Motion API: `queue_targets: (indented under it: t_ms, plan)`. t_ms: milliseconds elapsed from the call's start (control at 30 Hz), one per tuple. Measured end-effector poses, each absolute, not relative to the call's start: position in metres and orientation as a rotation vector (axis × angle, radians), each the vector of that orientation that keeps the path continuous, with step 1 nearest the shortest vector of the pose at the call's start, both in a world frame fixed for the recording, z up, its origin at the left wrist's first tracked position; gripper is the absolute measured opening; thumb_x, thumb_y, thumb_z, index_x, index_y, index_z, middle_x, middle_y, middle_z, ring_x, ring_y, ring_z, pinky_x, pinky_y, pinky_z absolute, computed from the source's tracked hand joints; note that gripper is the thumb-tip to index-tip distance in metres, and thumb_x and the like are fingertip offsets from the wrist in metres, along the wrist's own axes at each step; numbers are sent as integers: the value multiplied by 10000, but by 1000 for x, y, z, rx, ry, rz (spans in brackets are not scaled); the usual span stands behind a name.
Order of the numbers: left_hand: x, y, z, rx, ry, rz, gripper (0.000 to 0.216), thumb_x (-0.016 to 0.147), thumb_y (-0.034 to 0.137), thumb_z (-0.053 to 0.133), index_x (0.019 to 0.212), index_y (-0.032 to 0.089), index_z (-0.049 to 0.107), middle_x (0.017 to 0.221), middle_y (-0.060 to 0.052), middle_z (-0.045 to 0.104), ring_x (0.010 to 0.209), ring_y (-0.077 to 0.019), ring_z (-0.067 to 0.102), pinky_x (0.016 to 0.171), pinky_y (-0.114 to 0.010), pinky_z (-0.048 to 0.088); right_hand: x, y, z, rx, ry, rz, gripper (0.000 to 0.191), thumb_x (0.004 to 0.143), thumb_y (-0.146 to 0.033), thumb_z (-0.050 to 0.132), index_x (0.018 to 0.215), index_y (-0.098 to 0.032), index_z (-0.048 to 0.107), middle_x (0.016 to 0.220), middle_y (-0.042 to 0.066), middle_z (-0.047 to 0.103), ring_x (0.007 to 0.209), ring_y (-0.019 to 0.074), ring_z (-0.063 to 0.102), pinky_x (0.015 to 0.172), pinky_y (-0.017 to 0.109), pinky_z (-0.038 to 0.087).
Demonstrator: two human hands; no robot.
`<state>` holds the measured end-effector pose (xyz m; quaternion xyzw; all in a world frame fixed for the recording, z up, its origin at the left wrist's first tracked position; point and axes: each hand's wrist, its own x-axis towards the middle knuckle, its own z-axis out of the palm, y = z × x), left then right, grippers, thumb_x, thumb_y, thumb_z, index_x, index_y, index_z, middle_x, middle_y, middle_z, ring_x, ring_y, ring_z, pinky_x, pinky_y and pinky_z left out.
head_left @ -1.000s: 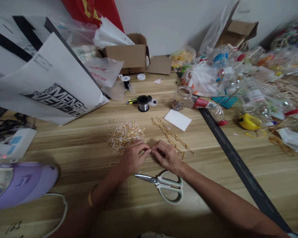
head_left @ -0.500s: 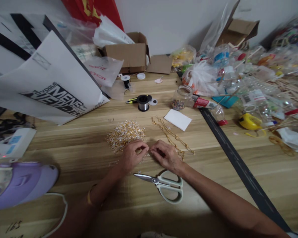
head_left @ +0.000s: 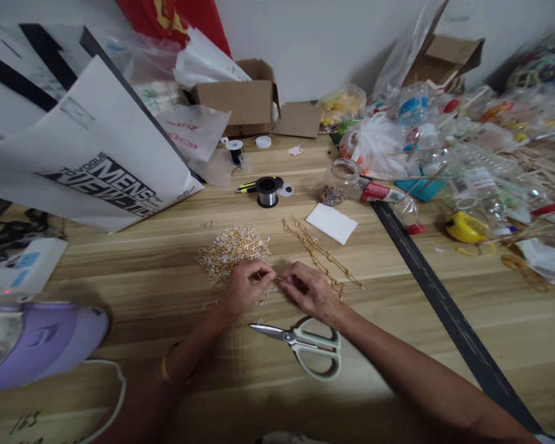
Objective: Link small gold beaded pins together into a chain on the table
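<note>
My left hand [head_left: 248, 287] and my right hand [head_left: 309, 291] face each other over the table, thumbs and fingertips pinched. A thin beaded chain [head_left: 269, 295] hangs under the left fingers, apparently held by them. Between the right fingertips a tiny light-coloured end shows, too small to name. Behind my left hand lies a heap of gold and clear beaded chain [head_left: 234, 250]. A gold chain [head_left: 321, 254] stretches in a double line beyond my right hand. Partly open scissors [head_left: 305, 342] with pale green handles lie just below the hands.
Farther back are a wire spool [head_left: 267, 196], a white card [head_left: 332, 223] and a bead jar [head_left: 337, 184]. A large paper bag [head_left: 87, 142] and a purple iron [head_left: 46, 342] stand left. Plastic bottles and a yellow tape measure [head_left: 466, 228] crowd the right, past a dark strip [head_left: 425, 283].
My left fingertips have drawn slightly left, widening the small gap between the hands. More of the thin chain shows beneath them. My right hand stays nearly still.
</note>
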<state>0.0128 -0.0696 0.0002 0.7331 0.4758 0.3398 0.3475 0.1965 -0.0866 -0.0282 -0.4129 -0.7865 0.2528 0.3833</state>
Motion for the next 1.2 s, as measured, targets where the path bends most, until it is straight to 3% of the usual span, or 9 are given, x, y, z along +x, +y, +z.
queue_targets:
  t_ms: [200,400,700,1200]
  plan:
    - [15,-72,1,1882,1242,836,133,780,201,566,673,149,626,640,-11,635,616,-120,573,599,-209,435,196,-86,-28,-1039,-2000,625,90,880,-259,559,872,-172,580,716,23,576,614,126,520,572,236,409]
    - [19,-75,-1,1901,1198,826,150,778,189,564,651,145,630,633,-15,627,619,-124,563,608,-222,420,197,-85,-31,-938,-1991,601,128,861,-281,601,933,-181,567,882,78,626,783,174,580,672,280,462]
    - [19,-76,-5,1918,1193,832,143,773,172,570,657,140,649,636,-19,634,617,-126,558,607,-226,415,196,-86,-34,-977,-1961,605,81,883,-248,566,837,-182,567,720,29,595,619,134,534,573,244,417]
    - [16,-74,-9,1875,1216,862,127,752,169,563,639,144,615,615,-9,605,597,-120,547,579,-215,409,196,-85,-28,-940,-1999,654,128,896,-252,532,800,-184,584,738,48,603,687,160,553,624,270,432]
